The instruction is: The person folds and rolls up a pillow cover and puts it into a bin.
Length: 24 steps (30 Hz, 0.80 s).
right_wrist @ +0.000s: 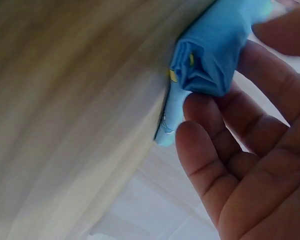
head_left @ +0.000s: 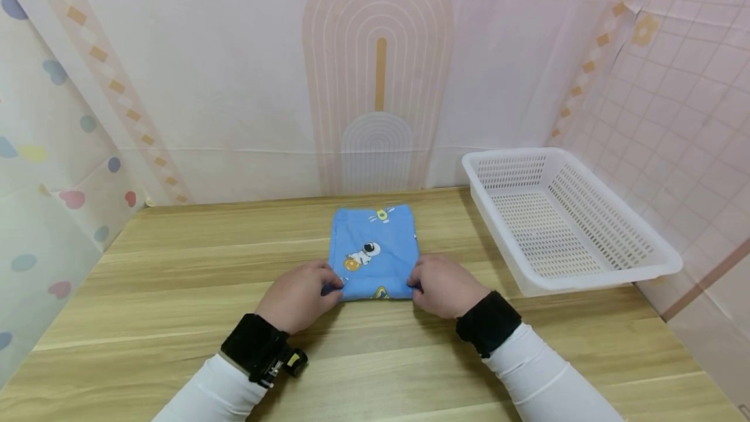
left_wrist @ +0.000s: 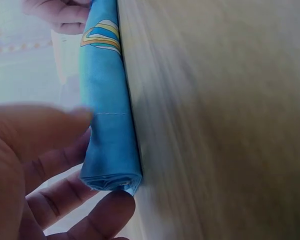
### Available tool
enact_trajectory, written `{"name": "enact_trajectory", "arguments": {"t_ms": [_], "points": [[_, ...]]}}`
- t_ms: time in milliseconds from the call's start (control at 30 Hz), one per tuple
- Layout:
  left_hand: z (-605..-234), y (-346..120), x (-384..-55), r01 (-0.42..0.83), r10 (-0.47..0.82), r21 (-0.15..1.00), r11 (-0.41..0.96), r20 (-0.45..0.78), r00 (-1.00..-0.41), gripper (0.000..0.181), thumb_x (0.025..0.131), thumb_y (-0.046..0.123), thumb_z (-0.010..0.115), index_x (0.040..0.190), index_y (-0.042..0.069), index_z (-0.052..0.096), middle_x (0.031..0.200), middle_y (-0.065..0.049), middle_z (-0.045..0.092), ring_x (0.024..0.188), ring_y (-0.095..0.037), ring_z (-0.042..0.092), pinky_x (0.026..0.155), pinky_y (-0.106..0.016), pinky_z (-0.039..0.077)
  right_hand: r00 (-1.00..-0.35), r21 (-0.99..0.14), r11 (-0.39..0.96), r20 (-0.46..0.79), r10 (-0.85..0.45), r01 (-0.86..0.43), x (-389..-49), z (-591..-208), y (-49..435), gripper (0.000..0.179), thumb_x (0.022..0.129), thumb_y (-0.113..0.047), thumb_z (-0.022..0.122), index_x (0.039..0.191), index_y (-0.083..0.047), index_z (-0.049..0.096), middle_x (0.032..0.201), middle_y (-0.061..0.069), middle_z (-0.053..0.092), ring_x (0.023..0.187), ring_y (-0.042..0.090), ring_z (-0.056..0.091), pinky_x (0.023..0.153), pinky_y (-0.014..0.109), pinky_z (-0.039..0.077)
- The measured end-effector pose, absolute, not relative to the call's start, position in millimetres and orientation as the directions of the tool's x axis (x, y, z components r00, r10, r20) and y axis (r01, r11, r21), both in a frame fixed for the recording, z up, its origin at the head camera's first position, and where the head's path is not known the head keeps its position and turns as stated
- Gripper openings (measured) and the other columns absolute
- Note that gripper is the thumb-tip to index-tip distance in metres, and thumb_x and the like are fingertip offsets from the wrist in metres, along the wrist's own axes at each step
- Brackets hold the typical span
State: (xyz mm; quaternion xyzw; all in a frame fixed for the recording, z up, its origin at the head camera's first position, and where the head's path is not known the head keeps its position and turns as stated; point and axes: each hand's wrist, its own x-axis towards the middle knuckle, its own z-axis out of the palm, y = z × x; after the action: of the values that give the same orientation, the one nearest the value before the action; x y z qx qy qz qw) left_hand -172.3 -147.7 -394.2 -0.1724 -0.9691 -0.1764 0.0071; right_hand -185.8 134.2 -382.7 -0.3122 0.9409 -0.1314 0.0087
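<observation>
Both hands — left hand (head_left: 300, 296); right hand (head_left: 443, 286) — pinch folded blue cloth (head_left: 374, 251) corners.

No readable text, labels, brands or numbers anywhere, only wordless cartoon prints on the folded blue garment (head_left: 373, 253)

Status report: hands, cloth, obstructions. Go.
Left hand and right hand each pinch a near corner of the folded blue cloth. Cloth lies flat on the table. White basket sits clear, right.

A white perforated basket (head_left: 586, 266) sits at the wooden table's (head_left: 176, 259) right edge.
</observation>
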Motion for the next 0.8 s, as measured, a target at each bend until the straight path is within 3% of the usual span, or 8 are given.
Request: {"name": "enact_trajectory", "arguments": {"t_ms": [133, 300, 800], "points": [[-393.8, -147.9, -171.5, 0.335, 0.334, 0.339, 0.879, 0.062, -0.940, 0.019, 0.088, 0.026, 0.087, 0.104, 0.017, 0.082, 0.112, 0.002, 0.074, 0.100, -0.014, 0.068, 0.090, -0.040, 0.058, -0.819, -0.265, 0.788, 0.010, -0.574, -0.556, -185.2, -381.2, 134.5, 0.017, 0.084, -0.012, 0.086, 0.099, -0.005, 0.081, 0.097, 0.002, 0.071, 0.090, 0.016, 0.063, 0.089, 0.037, 0.055], [-393.9, -147.7, -170.7, 0.332, 0.332, 0.335, 0.882, 0.058, -0.941, 0.021, 0.086, 0.023, 0.088, 0.106, 0.017, 0.082, 0.119, -0.001, 0.074, 0.111, -0.021, 0.070, 0.096, -0.044, 0.058, -0.844, -0.296, 0.813, -0.038, -0.535, -0.501, -185.9, -382.5, 132.1, 0.024, 0.083, -0.011, 0.089, 0.103, -0.004, 0.078, 0.102, 0.004, 0.072, 0.098, 0.020, 0.066, 0.096, 0.042, 0.055], [-394.9, -143.4, -170.7, 0.299, 0.301, 0.331, 0.895, 0.047, -0.953, 0.019, 0.086, 0.023, 0.088, 0.102, 0.018, 0.080, 0.116, -0.001, 0.075, 0.102, -0.016, 0.069, 0.090, -0.041, 0.059, -0.845, -0.317, 0.803, -0.008, -0.535, -0.505, -188.4, -386.0, 129.8, 0.015, 0.085, -0.003, 0.085, 0.096, -0.004, 0.076, 0.097, 0.006, 0.074, 0.092, 0.019, 0.067, 0.088, 0.040, 0.058]]}}
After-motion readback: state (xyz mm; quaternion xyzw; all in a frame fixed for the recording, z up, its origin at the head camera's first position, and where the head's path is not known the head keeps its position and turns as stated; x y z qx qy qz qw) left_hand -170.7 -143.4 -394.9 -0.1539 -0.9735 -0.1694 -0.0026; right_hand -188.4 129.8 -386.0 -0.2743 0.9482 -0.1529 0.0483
